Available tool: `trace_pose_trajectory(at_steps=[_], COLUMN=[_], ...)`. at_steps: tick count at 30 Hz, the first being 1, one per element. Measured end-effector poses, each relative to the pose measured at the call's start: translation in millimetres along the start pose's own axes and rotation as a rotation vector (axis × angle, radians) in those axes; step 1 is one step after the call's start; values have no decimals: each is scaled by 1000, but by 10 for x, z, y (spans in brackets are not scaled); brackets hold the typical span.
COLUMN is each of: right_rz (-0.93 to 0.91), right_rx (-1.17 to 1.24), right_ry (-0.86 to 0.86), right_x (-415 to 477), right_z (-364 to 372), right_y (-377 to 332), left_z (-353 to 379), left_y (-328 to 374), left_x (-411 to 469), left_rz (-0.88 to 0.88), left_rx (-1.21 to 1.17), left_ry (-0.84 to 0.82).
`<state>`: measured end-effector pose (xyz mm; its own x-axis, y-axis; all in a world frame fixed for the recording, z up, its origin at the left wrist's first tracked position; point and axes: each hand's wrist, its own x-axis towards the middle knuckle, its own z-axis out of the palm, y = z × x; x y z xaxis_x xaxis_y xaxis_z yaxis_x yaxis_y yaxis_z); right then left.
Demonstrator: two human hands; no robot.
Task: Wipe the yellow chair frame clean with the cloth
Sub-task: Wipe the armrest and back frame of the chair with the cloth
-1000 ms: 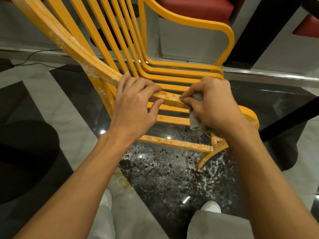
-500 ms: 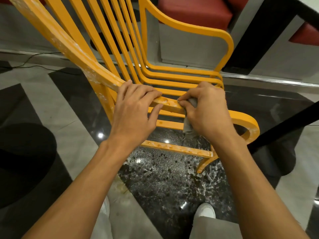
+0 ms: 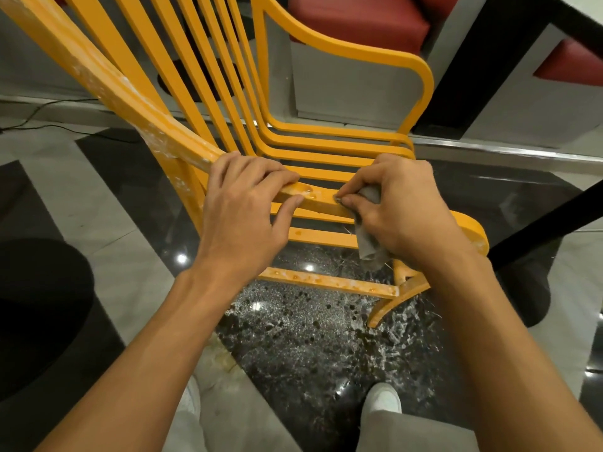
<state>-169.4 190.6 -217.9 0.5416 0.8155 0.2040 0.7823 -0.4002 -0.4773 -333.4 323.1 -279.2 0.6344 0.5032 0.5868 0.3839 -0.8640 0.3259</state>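
The yellow chair frame, made of slats with curved armrests, stands in front of me on the floor. Its near side rail carries white smears and water drops. My left hand grips that rail, fingers over the top and thumb beneath. Just to its right, my right hand pinches a small grey cloth against the same rail, and the cloth's loose end hangs below the hand.
The polished marble floor under the chair is wet and speckled with white residue. Red-cushioned seating on grey bases stands behind the chair. A black table leg slants in at the right. My white shoes stand below.
My right hand with the cloth has shifted slightly along the rail. My left hand keeps its grip in the same place.
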Motion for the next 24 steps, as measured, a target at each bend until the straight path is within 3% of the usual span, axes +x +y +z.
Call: trace_pose_trajectory(at_steps=[3,6,8,11,14,18,21,24], right_rz=[-37,-107,-70,-4,-82,-55,-4,-86], right_rx=[-35,-22,-10,-31,-41,-13,-25,-48], right_ry=[85,10,-39,32,82,-35,40,58], right_x=[0,-11,-1,23,16,14,35,9], right_z=[102,121,31,17,151,49,48,166], right_y=[-45,-98,-62,-3,-105,-98,-55,-150], left_z=[12,16,13,10,15,11,13,16], left_y=[9,4,3,11,6,-3,1,-2], left_x=[-2,-2,4,10,8,4,12,8], left_rz=[-5,-4,-9,-12,-5,-3,-5,-6], left_rx=[1,6,3,-3,0,-6,-12,-5], left_ry=[0,-9,-8,3,5,7,12,6])
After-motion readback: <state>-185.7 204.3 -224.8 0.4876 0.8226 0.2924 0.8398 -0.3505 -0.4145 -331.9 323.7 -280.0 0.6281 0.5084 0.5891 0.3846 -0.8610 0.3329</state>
